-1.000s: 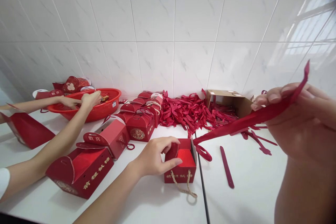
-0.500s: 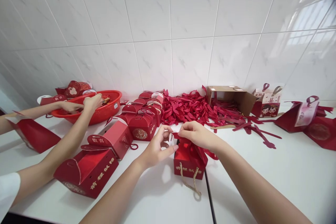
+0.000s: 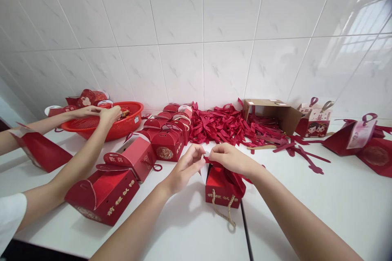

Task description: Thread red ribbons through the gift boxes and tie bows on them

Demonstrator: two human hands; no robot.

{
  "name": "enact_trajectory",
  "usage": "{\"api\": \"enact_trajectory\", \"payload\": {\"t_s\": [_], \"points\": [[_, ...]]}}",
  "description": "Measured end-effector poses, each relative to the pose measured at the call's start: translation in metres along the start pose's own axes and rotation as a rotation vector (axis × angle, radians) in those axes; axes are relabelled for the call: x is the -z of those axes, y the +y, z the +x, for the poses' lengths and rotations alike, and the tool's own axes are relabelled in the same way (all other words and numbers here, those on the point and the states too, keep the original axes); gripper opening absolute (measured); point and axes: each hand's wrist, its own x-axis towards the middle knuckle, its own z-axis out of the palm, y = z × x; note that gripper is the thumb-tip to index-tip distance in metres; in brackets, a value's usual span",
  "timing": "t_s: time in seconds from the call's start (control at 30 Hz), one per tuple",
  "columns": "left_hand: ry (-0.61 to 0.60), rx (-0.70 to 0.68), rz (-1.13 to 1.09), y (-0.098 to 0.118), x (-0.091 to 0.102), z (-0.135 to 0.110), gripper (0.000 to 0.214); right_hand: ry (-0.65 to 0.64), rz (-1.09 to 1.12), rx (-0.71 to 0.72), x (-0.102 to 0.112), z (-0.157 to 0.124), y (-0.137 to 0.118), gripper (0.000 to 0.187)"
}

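The open box (image 3: 222, 198) stands on the white table (image 3: 333, 220) in the near middle, just left of the dark seam (image 3: 246, 230). Gold lettering runs along its near wall, and a twine handle (image 3: 234, 224) hangs from that side to the tabletop.

The right hand (image 3: 232, 157) reaches over the far part of the box, its fingertips narrowed in a pinch on a red ribbon (image 3: 248, 179), which also shows at the right edge of the box. The left hand (image 3: 184, 168) is at the box's left flap (image 3: 203, 175), fingers curled with the thumb near the index; whether they grip the flap or only touch it I cannot tell. The two hands' fingertips nearly meet.

To the left stand an open red box (image 3: 102, 197) and, just beyond it, a pink box (image 3: 139, 157); closed boxes (image 3: 168, 147) crowd together farther back. A co-worker's hands (image 3: 110, 115) are over a red basket (image 3: 122, 130), fingers too small to read. Against the tiled wall (image 3: 226, 12), a ribbon heap (image 3: 218, 126) lies beside a carton (image 3: 266, 108) on its side, red strips spilling from it. At far right are two small boxes with ribbon loops (image 3: 315, 124); nearer, red packages (image 3: 376, 155) sit at the right edge.
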Motion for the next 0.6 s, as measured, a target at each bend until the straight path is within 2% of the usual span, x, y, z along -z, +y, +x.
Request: {"api": "enact_trajectory", "payload": {"t_s": [0.13,0.23,0.33,0.4,0.47,0.5,0.53,0.6], "points": [[0.086,0.065,-0.048,0.001,-0.002,0.003,0.016,-0.002,0.0,0.041,-0.004,0.001,0.002,0.021],[0.102,0.036,-0.042,0.001,-0.004,0.006,0.011,-0.003,-0.024,0.057,-0.007,-0.001,0.0,0.021],[0.136,0.02,0.001,0.001,0.0,0.009,0.014,0.086,-0.076,0.097,-0.004,-0.005,-0.004,0.021],[0.231,0.053,0.212,0.0,0.009,0.007,0.017,0.232,-0.118,0.128,0.004,-0.01,-0.004,0.024],[0.324,0.139,0.593,-0.001,0.02,0.003,0.02,0.379,-0.182,0.124,0.015,-0.019,-0.001,0.026],[0.334,0.2,0.785,-0.003,0.024,0.0,0.02,0.426,-0.229,0.102,0.021,-0.025,0.001,0.025],[0.327,0.243,0.882,-0.004,0.028,-0.003,0.02,0.452,-0.282,0.07,0.026,-0.033,0.005,0.026],[0.287,0.277,0.952,-0.007,0.029,-0.007,0.021,0.457,-0.377,-0.012,0.032,-0.048,0.013,0.033]]}}
